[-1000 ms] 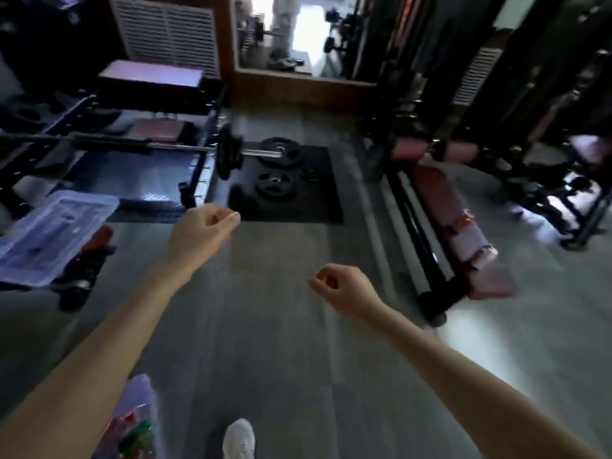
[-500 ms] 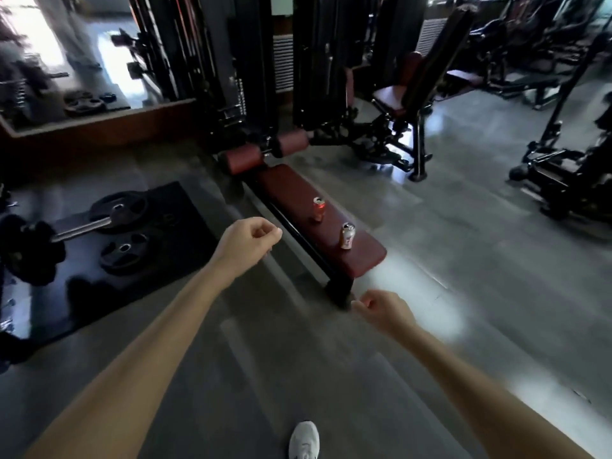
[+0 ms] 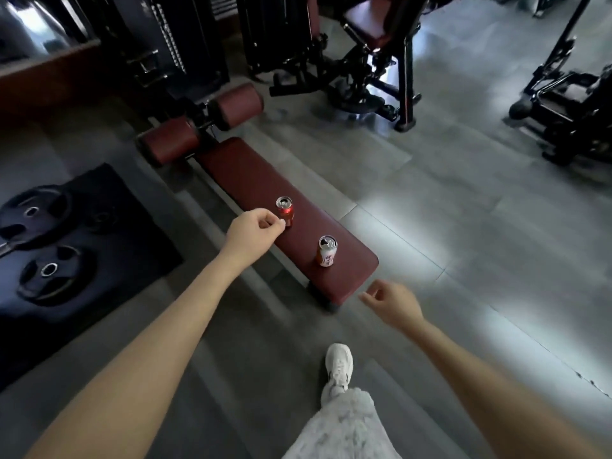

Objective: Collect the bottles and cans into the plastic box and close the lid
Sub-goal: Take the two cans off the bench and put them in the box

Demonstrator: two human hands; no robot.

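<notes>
Two opened cans stand upright on a dark red padded bench (image 3: 251,180). The red can (image 3: 285,212) is farther along the pad; the white and red can (image 3: 327,251) is nearer the bench's close end. My left hand (image 3: 254,232) hovers just left of the red can, fingers curled, holding nothing. My right hand (image 3: 390,304) hangs below the bench's near end, fingers loosely curled and empty. The plastic box is out of view.
Black weight plates (image 3: 49,273) lie on a dark mat at the left. Gym machines (image 3: 364,54) stand behind the bench and at the right (image 3: 569,104). My white shoe (image 3: 338,364) steps on the grey floor in front of the bench.
The view turned right, away from the barbell rack and the plastic box, toward the bench. I stepped closer; both hands now reach near the cans.
</notes>
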